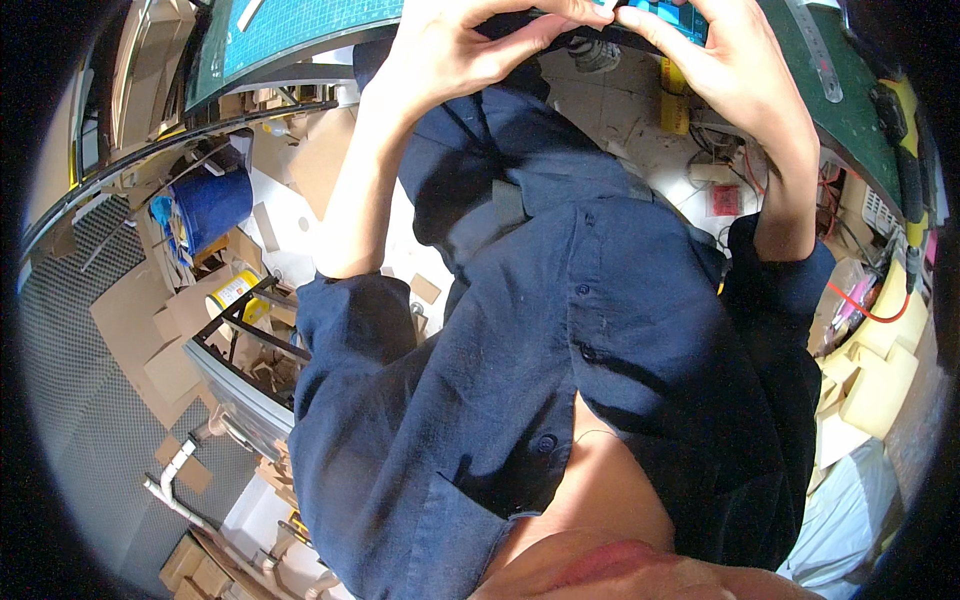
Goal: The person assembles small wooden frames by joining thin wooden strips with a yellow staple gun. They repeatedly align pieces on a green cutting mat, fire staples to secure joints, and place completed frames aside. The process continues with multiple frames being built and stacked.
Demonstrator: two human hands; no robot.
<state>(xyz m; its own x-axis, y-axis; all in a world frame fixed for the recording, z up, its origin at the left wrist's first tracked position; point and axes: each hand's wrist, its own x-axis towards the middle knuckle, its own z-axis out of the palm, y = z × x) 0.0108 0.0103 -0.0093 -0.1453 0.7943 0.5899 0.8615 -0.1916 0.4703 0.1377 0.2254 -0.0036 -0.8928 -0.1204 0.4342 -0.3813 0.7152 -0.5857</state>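
Note:
Both my hands are raised at the top edge, over the worktable, with their tips close together. My left hand (465, 50) is closed in a pinch, and a small pale piece (608, 8) shows at its fingertips. From the other side, the thumb of my right hand (725, 60) points at that piece and comes very near it; whether they touch is unclear. The right fingers curl in and are partly cut off by the frame. Between the hands, a bright blue patterned surface (665, 12) shows. A teal cutting mat (300, 30) lies left of my left hand.
Right of my right hand a steel ruler (818, 55) lies on a dark green mat (850, 115), with a yellow-and-black tool (905, 120) at its edge. Below stand a blue bin (215, 205), a yellow tin (237, 290), cardboard, loose cables and yellow foam blocks (880, 385).

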